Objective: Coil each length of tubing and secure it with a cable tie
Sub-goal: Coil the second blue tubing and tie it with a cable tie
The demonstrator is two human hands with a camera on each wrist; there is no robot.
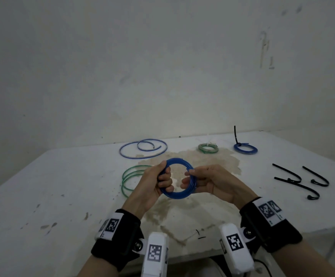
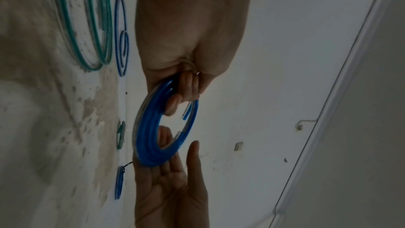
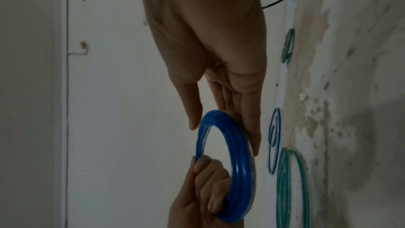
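Note:
A coil of blue tubing [image 1: 175, 195] [image 2: 149, 138] [image 3: 238, 153] hangs above the table between both hands, with no tie on it. My left hand [image 1: 163, 179] [image 2: 181, 93] grips its left side, fingers curled through the ring. My right hand [image 1: 194, 177] [image 3: 219, 107] pinches the right side, thumb in front and fingers behind. One loose tube end [image 2: 186, 112] sticks out inside the ring near my left fingers. Several black cable ties [image 1: 298, 176] lie on the table to the right.
On the stained white table [image 1: 63, 196] lie loose green tubing [image 1: 131, 176] at the left, loose blue tubing [image 1: 142, 148] behind it, a tied green coil [image 1: 208, 148] and a blue coil with a black tie [image 1: 245, 148]. A wall stands close behind.

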